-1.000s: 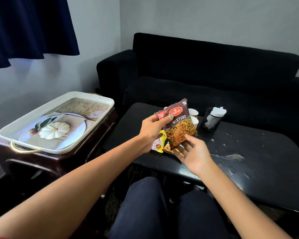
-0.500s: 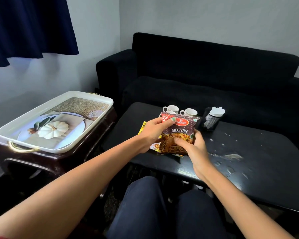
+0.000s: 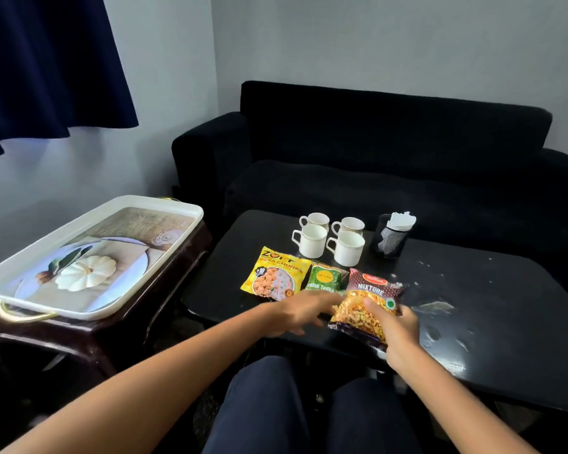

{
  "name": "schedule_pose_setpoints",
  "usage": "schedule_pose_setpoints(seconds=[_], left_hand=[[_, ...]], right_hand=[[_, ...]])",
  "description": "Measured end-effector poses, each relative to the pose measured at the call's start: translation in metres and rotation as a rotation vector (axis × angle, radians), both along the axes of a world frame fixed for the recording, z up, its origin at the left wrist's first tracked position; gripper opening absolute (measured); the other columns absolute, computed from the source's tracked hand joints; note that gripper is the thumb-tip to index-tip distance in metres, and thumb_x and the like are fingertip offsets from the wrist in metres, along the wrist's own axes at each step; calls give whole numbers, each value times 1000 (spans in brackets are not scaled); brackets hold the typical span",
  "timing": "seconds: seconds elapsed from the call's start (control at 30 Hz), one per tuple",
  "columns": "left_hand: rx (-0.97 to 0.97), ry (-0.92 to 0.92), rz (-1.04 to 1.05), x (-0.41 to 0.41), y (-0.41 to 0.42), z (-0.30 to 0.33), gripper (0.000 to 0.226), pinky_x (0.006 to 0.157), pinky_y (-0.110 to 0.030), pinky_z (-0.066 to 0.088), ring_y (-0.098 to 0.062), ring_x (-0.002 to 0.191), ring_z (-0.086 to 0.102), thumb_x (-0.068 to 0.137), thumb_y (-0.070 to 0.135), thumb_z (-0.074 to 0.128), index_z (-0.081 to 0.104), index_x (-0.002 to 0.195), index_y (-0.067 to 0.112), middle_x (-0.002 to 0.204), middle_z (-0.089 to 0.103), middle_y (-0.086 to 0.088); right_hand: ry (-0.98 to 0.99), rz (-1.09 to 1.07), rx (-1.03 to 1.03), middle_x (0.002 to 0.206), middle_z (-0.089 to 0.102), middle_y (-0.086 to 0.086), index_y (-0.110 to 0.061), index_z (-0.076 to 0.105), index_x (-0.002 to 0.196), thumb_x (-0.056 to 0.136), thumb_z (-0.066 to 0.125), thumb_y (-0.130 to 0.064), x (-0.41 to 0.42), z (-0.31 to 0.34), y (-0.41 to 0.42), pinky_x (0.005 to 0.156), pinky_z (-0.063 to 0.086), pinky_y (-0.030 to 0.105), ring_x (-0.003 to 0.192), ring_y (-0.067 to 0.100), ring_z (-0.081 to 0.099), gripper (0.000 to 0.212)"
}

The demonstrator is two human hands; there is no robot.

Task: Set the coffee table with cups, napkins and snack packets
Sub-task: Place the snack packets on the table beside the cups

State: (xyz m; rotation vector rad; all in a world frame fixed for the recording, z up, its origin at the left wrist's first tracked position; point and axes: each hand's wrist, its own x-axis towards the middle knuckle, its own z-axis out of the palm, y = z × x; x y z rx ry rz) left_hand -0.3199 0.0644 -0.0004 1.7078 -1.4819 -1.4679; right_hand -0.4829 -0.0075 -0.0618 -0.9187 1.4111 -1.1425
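Head view, looking down past my knees at a black desk [image 3: 473, 322]. My right hand [image 3: 395, 329] pinches the lower part of a maroon snack packet [image 3: 368, 303] marked "MIXTURE", thumb on top, grip pressed onto it as it lies near the desk's front edge, likely so I can line it up with the others. My left hand [image 3: 304, 311], at nine o'clock from that packet, is blurred with its grip spread, holding nothing. At eleven o'clock from the packet lie a green packet [image 3: 325, 278], its writing only partly legible, and a yellow packet [image 3: 277, 273] reading "SOYA CHUNKS", forming a row. Beyond, at twelve o'clock, four white cups [image 3: 330, 239] stand clustered, handles leftward. A black mesh holder [image 3: 389, 240] with white napkins [image 3: 402, 219] stands just beside them at one o'clock. A printed tray [image 3: 89, 257] rests far left, at nine o'clock.
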Motion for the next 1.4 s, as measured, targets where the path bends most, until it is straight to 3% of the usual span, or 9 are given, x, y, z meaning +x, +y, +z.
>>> schedule_pose_setpoints(seconds=[0.1, 0.2, 0.3, 0.37, 0.47, 0.57, 0.7, 0.83, 1.4], left_hand=[[-27, -48, -27, -5, -4, -10, 53, 81, -23, 43, -7, 104, 54, 97, 54, 35, 41, 140, 25, 139, 50, 3], [-65, -70, -30, -6, -7, -21, 41, 63, -12, 37, 4, 83, 48, 98, 48, 39, 49, 130, 24, 122, 53, 2], [-103, -109, 3, -7, -10, -34, 34, 85, -23, 43, -7, 98, 52, 97, 44, 45, 53, 123, 23, 122, 56, 0], [-120, -189, 23, -8, -12, -41, 40, 96, -26, 41, -12, 112, 52, 95, 43, 49, 50, 130, 24, 131, 55, 0], [-244, -530, -31, -11, -18, -53, 47, 105, -38, 38, -19, 125, 45, 93, 46, 49, 43, 135, 27, 140, 46, -1], [-403, -829, -102, -17, -23, -66, 57, 110, -43, 26, -23, 139, 25, 91, 50, 47, 30, 142, 29, 151, 27, 1], [-469, -980, -147, -23, -35, -89, 71, 117, -45, 0, -22, 148, -7, 92, 51, 41, 4, 151, 33, 161, -4, 4], [-441, -1038, -89, -24, -48, -108, 78, 116, -48, -9, -25, 146, -18, 93, 53, 35, -13, 150, 32, 159, -20, 3], [-475, -1034, -33, -24, -67, -123, 72, 115, -48, 4, -23, 147, -9, 93, 55, 34, -2, 152, 33, 161, -8, 4]], right_hand=[[20, 9, 66, 111, 65, 20, 2, 56, 115, 79, 73, -12, -9, -13, -14, 93, 49, 45, 102, 35, 62, 43], [52, 35, 78, 117, 61, 17, 3, 48, 125, 84, 67, -9, -17, -18, -24, 91, 45, 37, 103, 31, 58, 47], [210, 82, 35, 137, 46, 12, -6, 33, 138, 88, 64, -19, -20, -23, -25, 101, 36, 39, 119, 28, 46, 60], [540, 103, -83, 145, 37, 9, -14, 33, 140, 86, 64, -28, -22, -26, -19, 109, 27, 48, 131, 32, 36, 64], [960, 225, -382, 150, 30, 5, -20, 35, 139, 86, 61, -36, -29, -36, -8, 110, 23, 46, 137, 27, 28, 61], [1202, 416, -455, 157, 13, -4, -29, 24, 146, 91, 46, -50, -37, -49, -4, 114, 17, 42, 143, 19, 14, 62], [1252, 488, -407, 159, -6, -9, -37, 9, 148, 93, 36, -56, -39, -64, -3, 116, 10, 40, 147, 21, 2, 64], [1212, 477, -410, 159, -3, -9, -38, 10, 148, 94, 37, -52, -37, -67, -13, 116, 11, 40, 147, 21, 4, 62], [1174, 515, -410, 159, -4, -10, -38, 15, 146, 93, 42, -47, -28, -72, -55, 115, 13, 49, 146, 23, 6, 60]])
